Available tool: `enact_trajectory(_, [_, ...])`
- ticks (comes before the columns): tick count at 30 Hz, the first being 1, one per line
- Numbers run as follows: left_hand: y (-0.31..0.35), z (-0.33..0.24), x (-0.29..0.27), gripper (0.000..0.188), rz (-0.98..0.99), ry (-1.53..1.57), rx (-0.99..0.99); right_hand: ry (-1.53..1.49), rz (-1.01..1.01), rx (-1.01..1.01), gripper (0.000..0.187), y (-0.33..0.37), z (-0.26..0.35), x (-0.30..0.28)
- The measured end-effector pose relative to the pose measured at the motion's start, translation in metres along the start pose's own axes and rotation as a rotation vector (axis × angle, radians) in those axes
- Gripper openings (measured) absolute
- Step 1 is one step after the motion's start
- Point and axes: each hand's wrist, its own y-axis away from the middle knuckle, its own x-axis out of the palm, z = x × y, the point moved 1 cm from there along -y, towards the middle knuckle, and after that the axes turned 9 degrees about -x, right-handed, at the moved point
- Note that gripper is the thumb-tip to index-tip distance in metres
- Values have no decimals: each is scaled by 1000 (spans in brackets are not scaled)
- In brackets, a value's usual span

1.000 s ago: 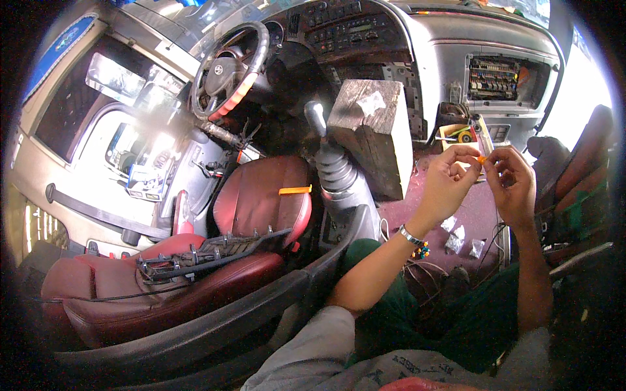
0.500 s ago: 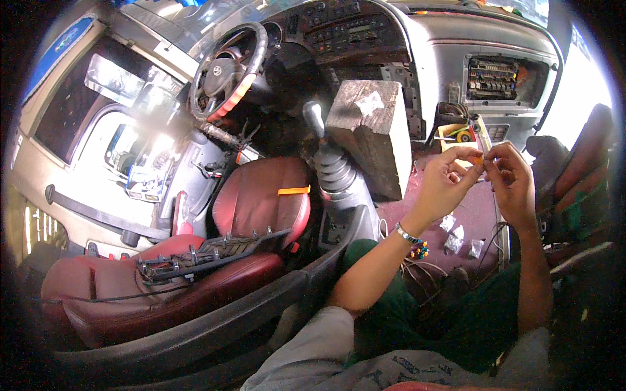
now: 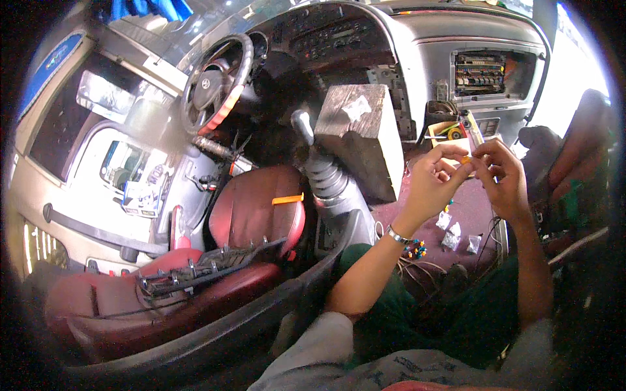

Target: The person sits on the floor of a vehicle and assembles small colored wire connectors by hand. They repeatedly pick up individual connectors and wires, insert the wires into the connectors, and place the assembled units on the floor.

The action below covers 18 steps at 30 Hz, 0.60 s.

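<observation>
One wide fisheye camera, the left of a head-worn pair, is looking forward and steeply down from above the person's lap (image 3: 456, 313). It is facing the dashboard (image 3: 345, 40), with the red seat (image 3: 251, 205) lying to the left and the floor (image 3: 468, 207) to the right. The hands (image 3: 433, 188) are showing fairly near, toward the floor's far edge; the dashboard is standing farther off.

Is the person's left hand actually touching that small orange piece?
Touching: the head view shows the small orange piece pinched between the thumb and a finger of the left hand, with no gap visible.
</observation>
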Motion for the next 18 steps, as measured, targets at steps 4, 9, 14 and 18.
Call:
enact_trajectory(4, [3, 17, 13, 29, 37, 12, -109, -45, -5, -17, 10, -1, 1, 4])
enact_trajectory(9, [3, 25, 19, 31, 48, 27, -118, -25, 24, -39, 12, -1, 3, 2])
enact_trajectory(14, [6, 20, 17, 30, 52, 35, -83, -37, 24, -39, 9, 2, -2, -1])
enact_trajectory(18, [8, 25, 19, 30, 70, -56, -113, -37, 24, -56, 9, 2, -2, 2])
